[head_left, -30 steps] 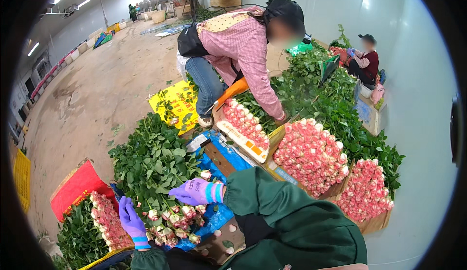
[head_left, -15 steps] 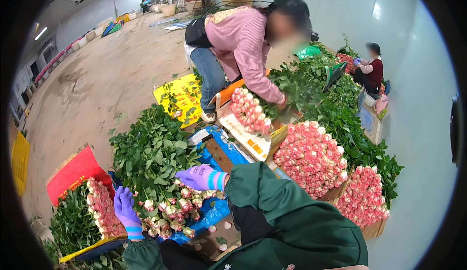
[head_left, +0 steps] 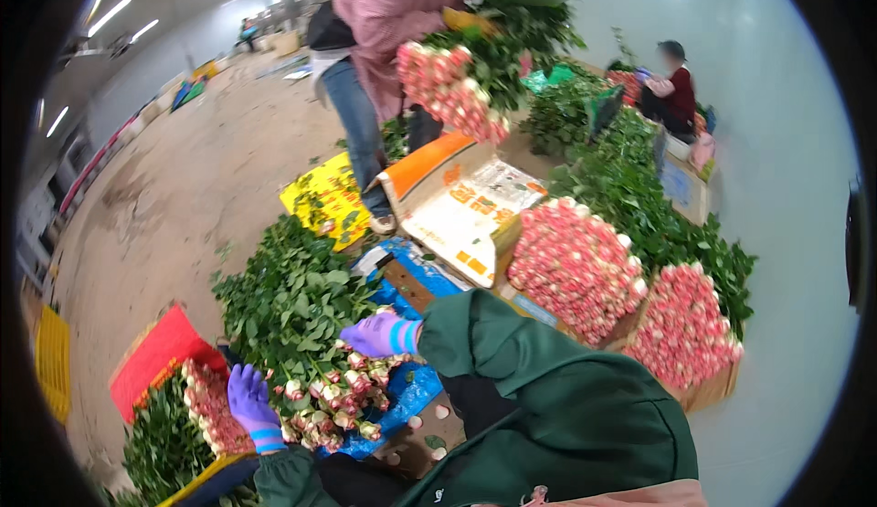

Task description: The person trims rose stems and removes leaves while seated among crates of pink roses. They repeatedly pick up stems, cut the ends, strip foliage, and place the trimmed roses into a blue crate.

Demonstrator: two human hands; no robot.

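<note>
Loose pink-and-white roses (head_left: 340, 397) lie in front of me, with their leafy stems (head_left: 292, 292) pointing away. At their left side is my left hand (head_left: 253, 402), in a purple glove, its fingers stretched upward and nothing seen in them. My right hand (head_left: 375, 333), gloved alike, rests over the right side of the roses where heads meet leaves. Its fingers reach left; their tips are partly lost among the flowers. Under the roses lies a blue plastic sheet (head_left: 416, 397) with a brown strip (head_left: 406, 286) across it.
On the left, packed roses (head_left: 215, 406) sit beside a red sheet (head_left: 164, 356). Ahead, a co-worker in pink (head_left: 384, 23) holds a large rose bunch (head_left: 448, 91) above an open carton (head_left: 466, 205). Large rose stacks (head_left: 575, 269) stand to the right. Another person (head_left: 674, 96) sits farther back.
The co-worker has straightened up and lifted the rose bunch out of the carton. My view has shifted a little; my hands keep nearly the same places by the roses.
</note>
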